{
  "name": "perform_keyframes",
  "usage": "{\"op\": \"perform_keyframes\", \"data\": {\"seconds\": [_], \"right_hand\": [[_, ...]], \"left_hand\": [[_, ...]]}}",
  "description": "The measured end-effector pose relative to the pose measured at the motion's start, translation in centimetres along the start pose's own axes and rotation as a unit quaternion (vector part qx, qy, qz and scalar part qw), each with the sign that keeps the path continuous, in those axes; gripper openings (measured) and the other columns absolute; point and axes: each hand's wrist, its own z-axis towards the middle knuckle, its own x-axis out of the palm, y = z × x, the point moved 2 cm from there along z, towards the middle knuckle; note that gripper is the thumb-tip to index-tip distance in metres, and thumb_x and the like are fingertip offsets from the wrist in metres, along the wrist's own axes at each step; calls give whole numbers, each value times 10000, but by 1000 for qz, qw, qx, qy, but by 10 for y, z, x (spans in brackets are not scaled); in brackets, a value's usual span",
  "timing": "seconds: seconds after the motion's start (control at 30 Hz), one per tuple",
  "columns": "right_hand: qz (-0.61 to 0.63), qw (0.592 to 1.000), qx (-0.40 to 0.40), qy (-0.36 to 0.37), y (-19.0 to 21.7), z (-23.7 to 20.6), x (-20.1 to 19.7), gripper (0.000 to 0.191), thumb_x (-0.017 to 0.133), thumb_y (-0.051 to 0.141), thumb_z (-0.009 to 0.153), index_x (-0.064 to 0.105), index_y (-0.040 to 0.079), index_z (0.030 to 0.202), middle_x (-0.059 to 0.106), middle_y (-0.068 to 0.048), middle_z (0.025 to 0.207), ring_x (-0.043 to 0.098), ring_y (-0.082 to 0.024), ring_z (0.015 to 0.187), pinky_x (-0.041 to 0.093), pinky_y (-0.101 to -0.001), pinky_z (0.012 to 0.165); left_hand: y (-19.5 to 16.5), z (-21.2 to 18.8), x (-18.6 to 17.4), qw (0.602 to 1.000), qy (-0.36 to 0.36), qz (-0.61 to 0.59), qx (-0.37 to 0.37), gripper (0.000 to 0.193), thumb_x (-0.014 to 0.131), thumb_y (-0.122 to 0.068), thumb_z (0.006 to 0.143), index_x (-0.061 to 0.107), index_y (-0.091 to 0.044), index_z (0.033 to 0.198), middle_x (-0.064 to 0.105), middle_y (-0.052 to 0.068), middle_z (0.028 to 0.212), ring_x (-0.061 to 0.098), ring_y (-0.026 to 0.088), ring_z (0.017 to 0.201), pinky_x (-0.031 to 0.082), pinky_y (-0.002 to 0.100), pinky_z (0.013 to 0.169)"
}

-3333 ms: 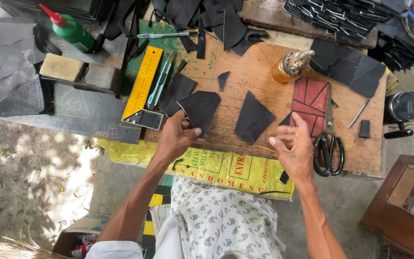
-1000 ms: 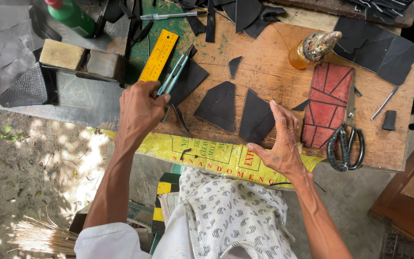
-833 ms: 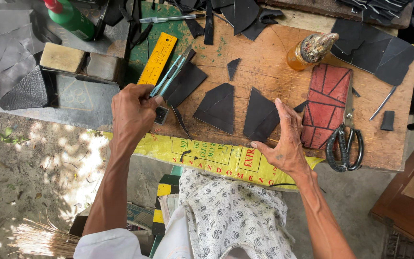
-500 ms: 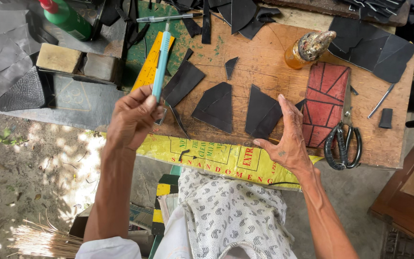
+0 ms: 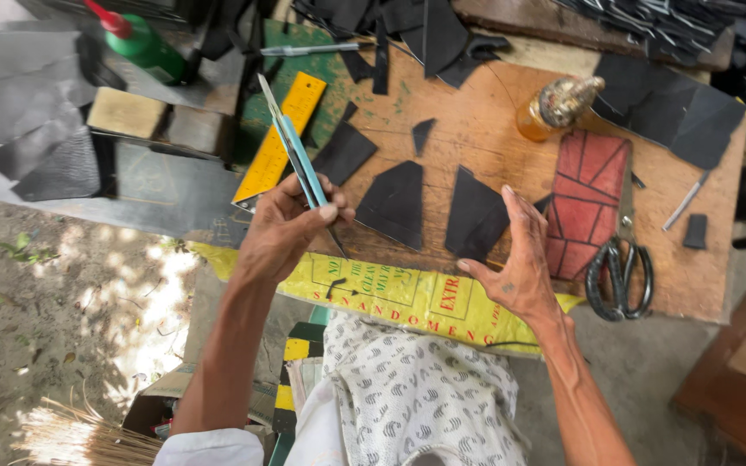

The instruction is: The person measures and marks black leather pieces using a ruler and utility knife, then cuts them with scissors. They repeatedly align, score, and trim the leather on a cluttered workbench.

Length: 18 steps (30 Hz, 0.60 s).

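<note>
My left hand (image 5: 285,226) grips a long, thin blue-handled blade tool (image 5: 291,148) and holds it lifted above the wooden work board (image 5: 494,129), its tip pointing away from me. My right hand (image 5: 518,263) rests open with fingers spread at the board's near edge, fingertips touching a dark leather piece (image 5: 474,216). A second dark leather piece (image 5: 395,204) lies flat just left of it, between my hands. A smaller dark piece (image 5: 344,152) lies near the yellow ruler (image 5: 282,138).
A red patterned panel (image 5: 586,203) and black scissors (image 5: 620,274) lie right of my right hand. An amber glue bottle (image 5: 554,107) stands at the back, a green bottle (image 5: 140,40) far left. Dark offcuts (image 5: 675,99) crowd the back. A yellow sack (image 5: 390,293) drapes the near edge.
My left hand picked the blue-handled tool up from beside the yellow ruler and raised it off the board. My right hand stayed on the right leather piece.
</note>
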Motion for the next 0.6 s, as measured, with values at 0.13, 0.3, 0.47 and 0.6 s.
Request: {"op": "perform_keyframes", "data": {"seconds": [0.13, 0.3, 0.47, 0.6], "right_hand": [[0, 1000, -3, -6, 3, 3, 4, 1112, 885, 274, 686, 281, -3, 1578, 424, -225, 1549, 365, -402, 1446, 304, -487, 1221], [-5, 1000, 2, -9, 6, 7, 6, 1120, 894, 305, 687, 280, -11, 1569, 423, -228, 1536, 353, -401, 1438, 288, -497, 1207], [-5, 1000, -11, -20, 4, 8, 7, 1120, 893, 326, 690, 284, -13, 1567, 422, -235, 1539, 355, -399, 1447, 283, -496, 1214], [3, 1000, -11, -28, 2, 2, 12, 1105, 877, 354, 724, 280, -10, 1578, 426, -230, 1552, 367, -392, 1455, 298, -486, 1228]], "left_hand": [[-6, 4, -16, 980, -135, 149, 2, 170, 698, -131, 979, 706, 35, 1016, 718, 155, 864, 697, 206, 771, 571, 316, 709], [-33, -5, -29, 728, -306, 598, 136, 207, 755, -181, 903, 708, -13, 1015, 659, 131, 873, 672, 298, 775, 524, 409, 681], [-43, -5, -39, 621, -324, 701, 133, 357, 804, -267, 866, 705, -1, 1083, 639, 181, 958, 660, 389, 798, 500, 513, 678], [-43, 0, -45, 588, -295, 752, 48, 467, 856, -370, 817, 694, 26, 1005, 641, 216, 979, 658, 421, 826, 501, 535, 678]]}}
